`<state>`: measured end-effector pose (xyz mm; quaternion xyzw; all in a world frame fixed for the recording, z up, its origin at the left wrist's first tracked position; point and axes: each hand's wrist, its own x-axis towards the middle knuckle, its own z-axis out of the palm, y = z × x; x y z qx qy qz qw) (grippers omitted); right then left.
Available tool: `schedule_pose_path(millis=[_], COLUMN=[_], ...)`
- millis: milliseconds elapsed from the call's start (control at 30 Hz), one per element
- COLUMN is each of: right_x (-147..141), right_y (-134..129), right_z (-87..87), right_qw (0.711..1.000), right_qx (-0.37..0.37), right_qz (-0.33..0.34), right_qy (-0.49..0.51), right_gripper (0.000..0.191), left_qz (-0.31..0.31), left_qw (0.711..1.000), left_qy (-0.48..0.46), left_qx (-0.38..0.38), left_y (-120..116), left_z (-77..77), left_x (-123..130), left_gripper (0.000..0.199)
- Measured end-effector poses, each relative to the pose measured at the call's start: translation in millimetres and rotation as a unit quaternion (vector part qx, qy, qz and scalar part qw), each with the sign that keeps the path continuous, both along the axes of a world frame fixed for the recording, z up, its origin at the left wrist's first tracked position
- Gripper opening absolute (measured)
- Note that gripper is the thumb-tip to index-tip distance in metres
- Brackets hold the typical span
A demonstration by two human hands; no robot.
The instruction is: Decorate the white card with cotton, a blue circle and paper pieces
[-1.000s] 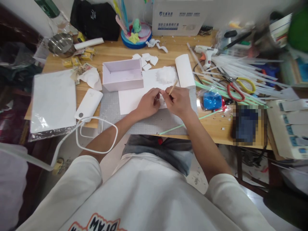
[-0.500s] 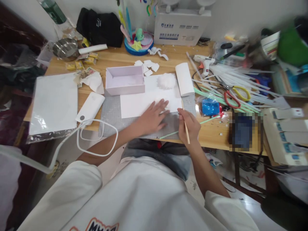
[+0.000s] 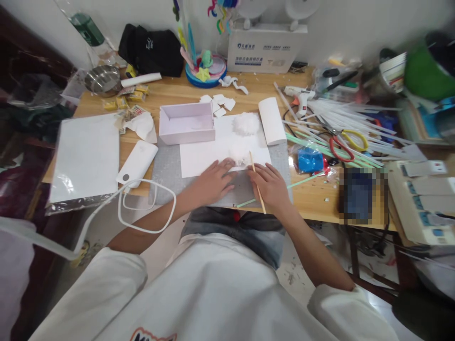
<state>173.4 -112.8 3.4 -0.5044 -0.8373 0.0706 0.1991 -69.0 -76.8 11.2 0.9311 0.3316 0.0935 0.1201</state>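
My right hand [image 3: 270, 185] holds a thin wooden stick [image 3: 258, 190] between its fingers, the stick's upper end pointing over a white sheet [image 3: 195, 158]. Fingers spread, my left hand [image 3: 215, 182] lies flat at the sheet's near edge. Between the hands sits a small loose white patch [image 3: 240, 154] with a few tiny bits I cannot make out. Farther back on the sheet is a fluffy white pile [image 3: 246, 124]. A pale lilac open box [image 3: 187, 135] stands at the sheet's left, and a curved white piece [image 3: 272, 121] at its right.
A grey mat [image 3: 167, 166] lies under the sheet. To the right are a hot glue gun [image 3: 302, 99], scissors [image 3: 343, 146], many plastic strips [image 3: 350, 116] and a blue packet [image 3: 309, 159]. A white power bank [image 3: 138, 163] with a cable and a bagged sheet stack [image 3: 87, 156] lie left.
My right hand has moved left with the stick, which now tilts over the sheet. My left hand has drawn back slightly toward me and left, uncovering the white patch.
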Motion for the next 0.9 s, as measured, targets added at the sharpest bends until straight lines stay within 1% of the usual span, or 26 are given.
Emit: schedule_pose_path(millis=[33,100,167,200,267,333,367,400,500,533,567,600,667,700,800,833,900], right_x=[1,3,3,4,5,7,7,6,3,2,1,1,3,4,5,5,6], right_y=[-1,-2,-1,0,0,1,2,3,11,14,16,17,17,16,15,15,14], right_z=[-1.3,-3.1,-4.9,-6.0,-8.0,-8.3,-7.6,-6.5,-3.5,-3.6,-4.3,-5.4,-7.4,-7.8,-6.5,-5.9,-6.1], right_qw=[1.0,0.999,0.999,0.999,0.998,0.998,0.997,0.997,0.997,0.998,0.998,0.998,0.997,0.996,0.995,0.997,0.998], right_qx=[0.013,0.031,0.032,0.029,0.029,0.04,0.048,0.051,0.019,0.0,-0.017,-0.026,-0.015,-0.003,0.007,0.001,-0.002], right_qz=[-0.006,-0.008,0.012,0.029,0.055,0.052,0.041,0.027,0.007,0.011,0.019,0.026,0.022,0.014,0.003,0.012,0.037], right_qy=[0.003,0.004,-0.002,-0.005,0.0,0.023,0.04,0.055,0.069,0.063,0.057,0.055,0.072,0.086,0.095,0.081,0.048], right_gripper=[0.035,0.037,0.042,0.043,0.042,0.037,0.035,0.034,0.039,0.042,0.043,0.044,0.044,0.043,0.043,0.043,0.043], left_qz=[0.002,0.03,0.055,0.053,0.022,-0.002,0.004,0.024,0.118,0.134,0.135,0.122,0.091,0.085,0.106,0.109,0.094], left_qw=[1.0,0.998,0.994,0.992,0.989,0.986,0.984,0.983,0.978,0.977,0.978,0.981,0.985,0.985,0.984,0.984,0.988], left_qy=[-0.009,-0.045,-0.093,-0.114,-0.145,-0.167,-0.175,-0.182,-0.173,-0.164,-0.155,-0.147,-0.142,-0.144,-0.142,-0.137,-0.12], left_qx=[0.004,0.012,0.016,0.012,-0.004,-0.013,-0.011,-0.006,-0.006,-0.015,-0.026,-0.036,-0.04,-0.036,-0.024,-0.023,-0.02], left_y=[-2,-4,-4,-5,-7,-8,-9,-9,-6,-5,-5,-6,-8,-9,-11,-12,-14], left_z=[-1.9,-4.9,-6.7,-7.2,-8.2,-8.8,-8.8,-8.5,-5.6,-4.6,-3.8,-3.6,-4.7,-5.7,-8.1,-8.0,-6.7], left_x=[1,4,9,11,15,17,17,18,22,25,27,29,31,32,31,31,29], left_gripper=[0.044,0.042,0.042,0.041,0.037,0.032,0.031,0.031,0.037,0.041,0.044,0.045,0.043,0.042,0.042,0.043,0.042])
